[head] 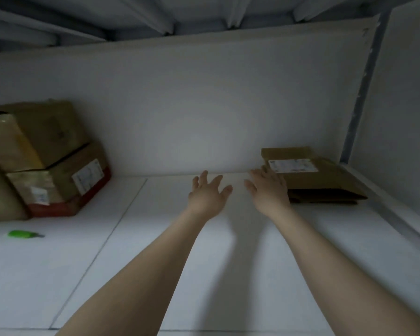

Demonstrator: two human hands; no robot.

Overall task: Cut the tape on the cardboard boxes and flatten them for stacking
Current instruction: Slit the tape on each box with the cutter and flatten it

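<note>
White tabletop (155,251) and white wall are filling your view. You are reaching both hands forward at centre frame, fingers spread, holding nothing. Your right hand (268,190) is sitting at the left edge of the flattened cardboard stack (325,183), right of centre. Unflattened cardboard boxes (46,156) are standing at far left, with the green cutter (22,234) lying lower left, both nearer your left hand (207,194).

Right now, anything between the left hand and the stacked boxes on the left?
Nothing visible. Only white surface lies between the left hand and the stacked boxes. The green cutter sits nearer the camera, off that line.
</note>
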